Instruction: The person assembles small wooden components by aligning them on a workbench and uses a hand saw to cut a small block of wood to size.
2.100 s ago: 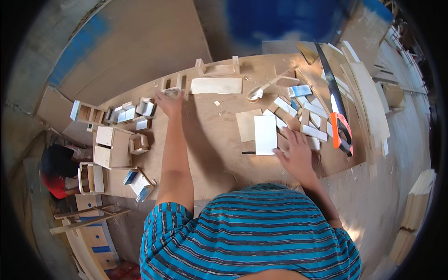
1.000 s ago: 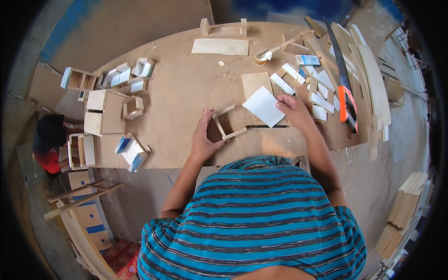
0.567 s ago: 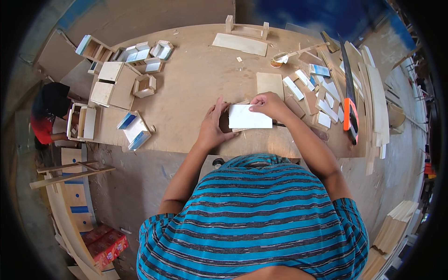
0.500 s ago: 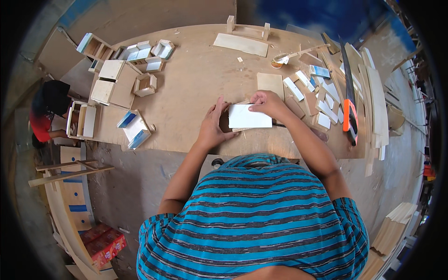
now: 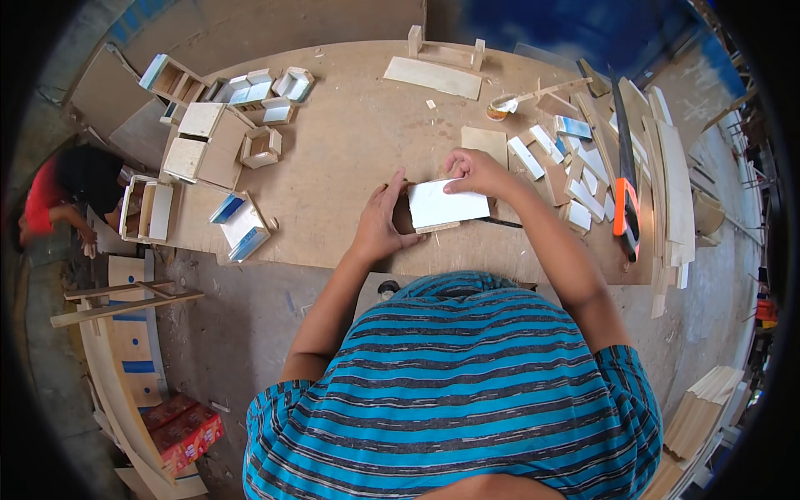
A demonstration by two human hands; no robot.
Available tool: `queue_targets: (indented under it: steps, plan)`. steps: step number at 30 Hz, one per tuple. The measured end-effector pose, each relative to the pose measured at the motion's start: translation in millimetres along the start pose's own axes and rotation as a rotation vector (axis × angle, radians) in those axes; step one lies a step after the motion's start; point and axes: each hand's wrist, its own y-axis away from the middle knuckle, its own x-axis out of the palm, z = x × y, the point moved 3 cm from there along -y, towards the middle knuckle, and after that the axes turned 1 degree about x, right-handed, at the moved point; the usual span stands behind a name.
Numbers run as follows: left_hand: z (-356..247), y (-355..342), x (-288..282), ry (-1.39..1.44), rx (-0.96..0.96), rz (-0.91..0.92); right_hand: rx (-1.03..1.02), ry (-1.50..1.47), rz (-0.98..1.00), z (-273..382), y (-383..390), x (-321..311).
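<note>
A small white rectangular panel [image 5: 450, 202] rests, slightly skewed, over a light wooden piece [image 5: 437, 227] near the table's front edge. Most of that piece is hidden; a strip shows below the panel. My left hand [image 5: 382, 218] spans the left end, thumb at the near side and fingers at the far side, gripping the wooden piece. My right hand [image 5: 477, 173] is closed at the panel's far edge, thumb on its white top and fingers curled. Right of the panel, a dark narrow strip or slot [image 5: 504, 222] shows on the table.
Small wooden boxes [image 5: 262, 147] crowd the left of the table [image 5: 350, 125]. White and wooden offcuts [image 5: 583, 187], a small tub [image 5: 502, 108] and an orange-handled handsaw [image 5: 625, 208] lie at right. Another person [image 5: 83, 187] bends beside the table's left end.
The white panel has turned slightly, its right end moving away from me, and more of the wooden strip shows below it. The other person has shifted left and a hand now hangs lower.
</note>
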Motion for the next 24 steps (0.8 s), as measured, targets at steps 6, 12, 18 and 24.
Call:
queue_targets:
  steps: [6,12,18,24]
  plan:
    - [-1,-2,1,-0.022,-0.028,0.014,0.156,-0.234,-0.073,-16,4,-2]
    - [-4,-3,1,-0.001,-0.039,-0.016,0.186,-0.630,-0.200,-23,39,0]
    - [-4,-1,2,0.005,-0.033,-0.034,0.279,-0.593,-0.205,-19,48,11]
    - [-5,-1,3,-0.009,0.001,-0.055,0.274,-0.556,-0.229,-25,35,27]
